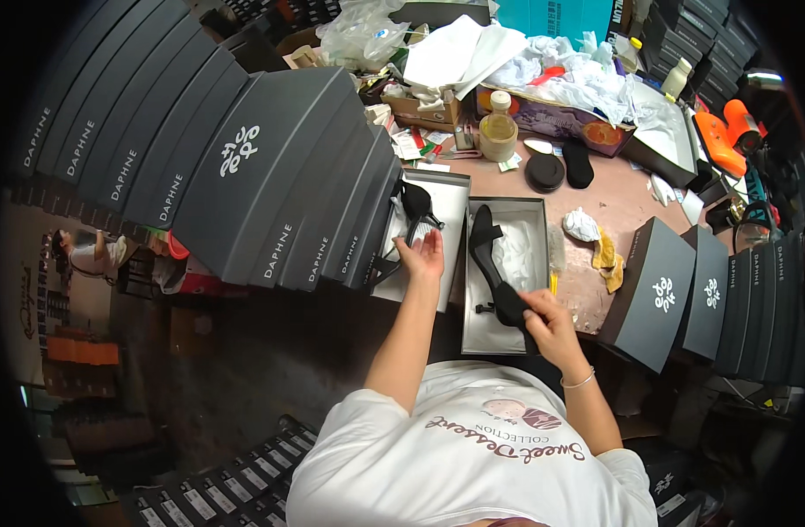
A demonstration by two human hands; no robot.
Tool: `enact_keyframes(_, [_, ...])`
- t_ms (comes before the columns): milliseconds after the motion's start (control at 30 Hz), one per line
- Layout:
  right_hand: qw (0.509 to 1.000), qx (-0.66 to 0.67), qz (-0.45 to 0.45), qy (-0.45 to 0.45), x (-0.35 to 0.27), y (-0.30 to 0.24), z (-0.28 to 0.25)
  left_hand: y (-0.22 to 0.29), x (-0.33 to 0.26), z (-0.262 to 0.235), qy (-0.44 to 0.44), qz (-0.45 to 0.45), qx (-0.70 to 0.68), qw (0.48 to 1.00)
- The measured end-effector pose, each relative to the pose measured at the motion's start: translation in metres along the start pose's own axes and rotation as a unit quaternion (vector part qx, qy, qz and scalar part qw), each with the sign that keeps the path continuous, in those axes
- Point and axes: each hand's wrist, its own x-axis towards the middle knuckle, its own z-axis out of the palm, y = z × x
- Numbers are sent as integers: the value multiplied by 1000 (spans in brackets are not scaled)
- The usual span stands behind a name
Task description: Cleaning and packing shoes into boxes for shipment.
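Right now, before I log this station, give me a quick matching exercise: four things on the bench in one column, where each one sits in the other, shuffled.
Things:
1. left hand
2. right hand
3. yellow cloth
4. round black pad

Places:
A. on the pink table top, between the open box and the closed grey boxes on the right
B. holding the black heeled shoe at the near end of the right open box
C. on the table beyond the open boxes, near the jar
D. at the black strappy shoe in the left open box

Pairs: 1-D, 2-B, 3-A, 4-C
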Motion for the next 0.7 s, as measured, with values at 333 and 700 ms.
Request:
enact_keyframes(333, [983,104,48,145,-11,18,-51,33,-107,23,-247,314,544,738])
enact_keyframes(700, [987,-42,-110,111,51,-21,6,13,-147,30,-421,434,473,641])
